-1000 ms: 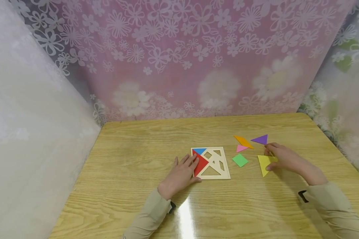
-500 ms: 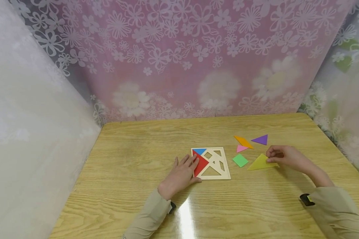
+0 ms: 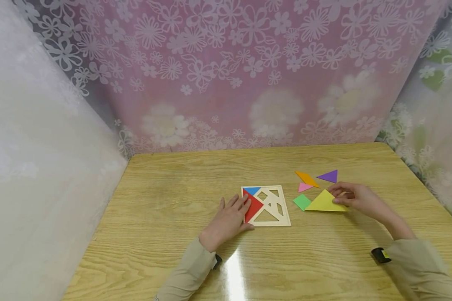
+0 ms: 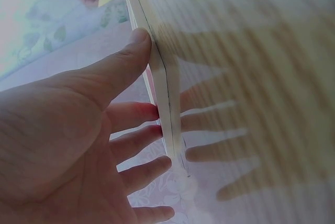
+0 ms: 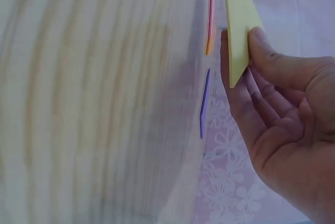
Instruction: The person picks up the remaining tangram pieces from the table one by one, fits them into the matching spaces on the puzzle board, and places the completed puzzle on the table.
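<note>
My left hand [image 3: 226, 216] rests with straight, spread fingers on the left side of a pale wooden tangram board [image 3: 285, 217]. In the left wrist view its thumb [image 4: 138, 38] touches the board's edge. Within the board lie a red triangle [image 3: 253, 206], partly under the fingertips, and a blue triangle [image 3: 251, 190]. My right hand [image 3: 363, 200] pinches a yellow triangle [image 3: 325, 202] by its right corner. Seen from the right wrist, this yellow triangle [image 5: 238, 30] is held off the table between thumb and fingers. It partly covers a green square [image 3: 301, 201] in the head view.
Behind the yellow triangle lie an orange parallelogram [image 3: 306, 179], a pink triangle [image 3: 305, 187] touching it, and a purple triangle [image 3: 328, 176]. Several cut-out recesses show in the board. Flowered curtains [image 3: 211, 83] stand behind and beside the wooden table [image 3: 165, 188].
My right hand has lifted the yellow triangle, turned it so its long edge faces the front, and brought it left toward the green square. The left hand has stayed in place.
</note>
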Available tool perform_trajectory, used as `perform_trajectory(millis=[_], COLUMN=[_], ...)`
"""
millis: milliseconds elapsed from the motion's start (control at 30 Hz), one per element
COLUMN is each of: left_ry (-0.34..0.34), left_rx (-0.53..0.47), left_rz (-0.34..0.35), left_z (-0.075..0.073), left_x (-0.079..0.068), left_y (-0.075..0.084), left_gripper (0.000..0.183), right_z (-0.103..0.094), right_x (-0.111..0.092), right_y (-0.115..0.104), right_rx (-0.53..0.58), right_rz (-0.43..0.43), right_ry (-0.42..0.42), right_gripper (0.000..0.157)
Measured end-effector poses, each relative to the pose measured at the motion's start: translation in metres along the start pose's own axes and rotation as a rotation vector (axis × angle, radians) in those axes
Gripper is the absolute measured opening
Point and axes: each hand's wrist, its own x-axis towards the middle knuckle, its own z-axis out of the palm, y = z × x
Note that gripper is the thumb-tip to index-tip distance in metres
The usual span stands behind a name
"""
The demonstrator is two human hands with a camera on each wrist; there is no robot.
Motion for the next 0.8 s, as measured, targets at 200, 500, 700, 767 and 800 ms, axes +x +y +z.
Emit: perform_trajectory(millis=[200,500,700,767,800], left_ry=[-0.003,0.0,-0.014,-0.012,-0.012], left_rx=[0.005,0.002,0.005,0.005,0.004], left_rz=[-0.003,-0.006,-0.014,-0.014,-0.013], left_z=[0.001,0.0,-0.001,-0.001,-0.001], left_x=[0.001,0.0,0.0,0.0,0.0], left_y=[0.0,0.0,0.0,0.0,0.0], left_gripper=[0.076,0.076,0.076,0.076,0.076], right_z=[0.01,0.025,0.032,0.035,0.037], right_x=[0.004,0.015,0.021,0.024,0.025], right_y=[-0.005,-0.02,-0.035,-0.039,-0.041], right_rx=[0.036,0.06,0.071,0.092,0.105], right_rz=[-0.069,-0.075,-0.039,-0.05,-0.06], right_ry=[0.059,0.069,0.046,0.042,0.044], right_gripper=[0.041,0.041,0.04,0.04,0.04])
